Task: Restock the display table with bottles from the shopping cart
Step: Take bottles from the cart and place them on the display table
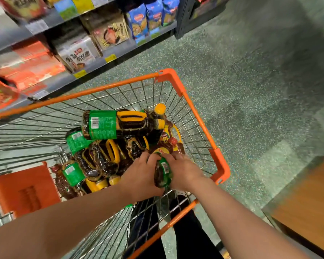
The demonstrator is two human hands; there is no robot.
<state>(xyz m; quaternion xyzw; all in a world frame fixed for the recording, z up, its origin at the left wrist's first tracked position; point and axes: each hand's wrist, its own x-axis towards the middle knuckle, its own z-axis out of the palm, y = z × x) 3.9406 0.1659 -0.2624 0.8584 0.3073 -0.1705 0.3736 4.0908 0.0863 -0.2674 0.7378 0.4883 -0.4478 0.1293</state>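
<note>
We are reaching both arms into the shopping cart [204, 126], a wire basket with an orange rim, standing on the speckled green floor [251, 71]. Our left hand [141, 176] and right hand [183, 171] are closing around one dark bottle [163, 171] with a green label, each hand wrapping a side of it, fingers curling over its far end. That bottle is sitting at the near right corner of the basket, just inside the near rim, touching the pile beside it.

The rest of the bottles [105, 156] are lying in a heap across the basket's middle and near left, dark liquid inside, yellow handles and caps, green labels. One large bottle [120, 125] is resting on top of the heap, lying on its side with its barcode facing up and its yellow cap pointing right. A red-labelled bottle [169, 141] is showing at the far right of the heap, against the wire wall.

The orange child-seat flap [24, 189] is lying at the left end of the cart. To the far left, store shelves [64, 75] are holding packaged goods, blurred. At the near right, the corner of a wooden surface [310, 199] is showing, well apart from the bottle we are gripping. Dark trousers are visible through the near wire wall.
</note>
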